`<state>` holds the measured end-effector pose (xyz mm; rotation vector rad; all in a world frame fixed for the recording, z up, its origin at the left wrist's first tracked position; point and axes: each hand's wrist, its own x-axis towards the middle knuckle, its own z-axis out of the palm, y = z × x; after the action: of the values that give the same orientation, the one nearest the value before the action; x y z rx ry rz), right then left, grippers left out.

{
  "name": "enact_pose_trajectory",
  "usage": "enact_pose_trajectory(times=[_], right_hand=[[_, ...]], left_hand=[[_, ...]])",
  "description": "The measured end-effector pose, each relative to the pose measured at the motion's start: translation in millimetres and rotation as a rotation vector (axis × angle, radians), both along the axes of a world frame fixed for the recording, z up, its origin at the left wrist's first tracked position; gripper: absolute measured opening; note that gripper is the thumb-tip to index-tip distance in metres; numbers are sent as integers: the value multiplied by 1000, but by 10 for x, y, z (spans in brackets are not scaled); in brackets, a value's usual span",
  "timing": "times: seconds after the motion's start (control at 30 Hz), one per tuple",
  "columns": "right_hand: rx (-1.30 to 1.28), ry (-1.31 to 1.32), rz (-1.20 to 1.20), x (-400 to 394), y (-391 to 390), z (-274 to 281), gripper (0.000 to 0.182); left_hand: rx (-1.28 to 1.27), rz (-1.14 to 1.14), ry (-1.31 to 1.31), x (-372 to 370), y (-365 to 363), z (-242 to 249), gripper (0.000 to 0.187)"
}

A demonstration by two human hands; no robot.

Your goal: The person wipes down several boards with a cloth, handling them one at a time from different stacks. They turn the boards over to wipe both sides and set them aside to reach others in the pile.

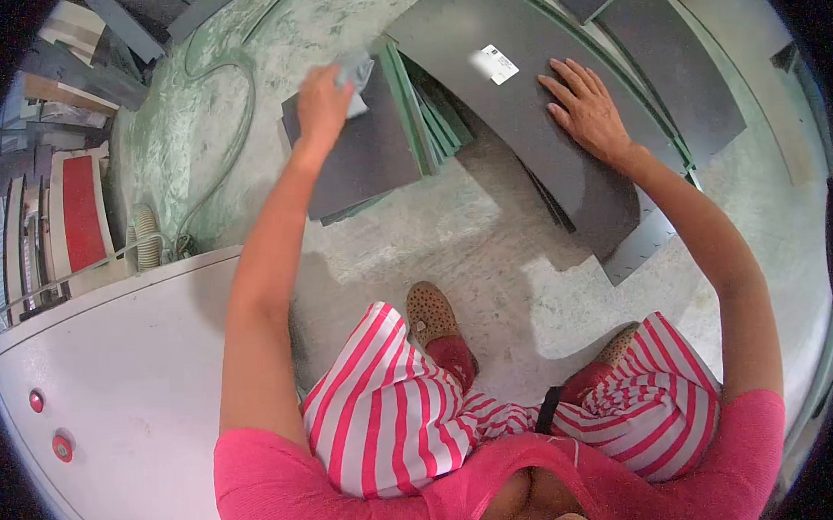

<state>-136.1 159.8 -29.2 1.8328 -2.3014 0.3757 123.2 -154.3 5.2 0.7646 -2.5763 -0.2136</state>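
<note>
My left hand (324,111) is closed on a crumpled, bluish-grey piece of cloth or film (357,71), blurred by motion. It is over a smaller stack of dark grey panels (352,161) with greenish edges. A small white patch (356,106) shows just below the crumpled piece. My right hand (588,111) lies flat with fingers spread on a long dark grey panel (541,124), which sits on other panels. On that panel's upper part is a white printed label (498,64), to the left of my right fingertips.
A white machine cabinet (143,383) with red buttons stands at the left. Behind it lie a hose (247,109) and several upright boards (80,210). More dark panels (673,72) rest at the right. My feet are on the dusty concrete floor (380,271).
</note>
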Motion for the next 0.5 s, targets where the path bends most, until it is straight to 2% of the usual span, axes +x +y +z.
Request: enact_pose_trajectory(times=[0.07,0.17,0.2,0.3,0.4,0.5], right_hand=[[5,2,1,8,-26,19,42],[8,5,-2,6,1,16,42],[-5,6,4,7,0,16,42],[-18,1,8,-3,5,15,42],[19,-5,-8,10,-1,54,42],[20,23,0,-2,-12,30,43]], left_hand=[[84,19,-56,82,34,-112,32],[303,-218,-149,301,685,50,33],[242,-259,-206,385,894,70,33],[285,-242,-203,566,1097,122,33],[154,-229,-152,469,745,47,33],[24,-88,-93,248,194,-90,34]])
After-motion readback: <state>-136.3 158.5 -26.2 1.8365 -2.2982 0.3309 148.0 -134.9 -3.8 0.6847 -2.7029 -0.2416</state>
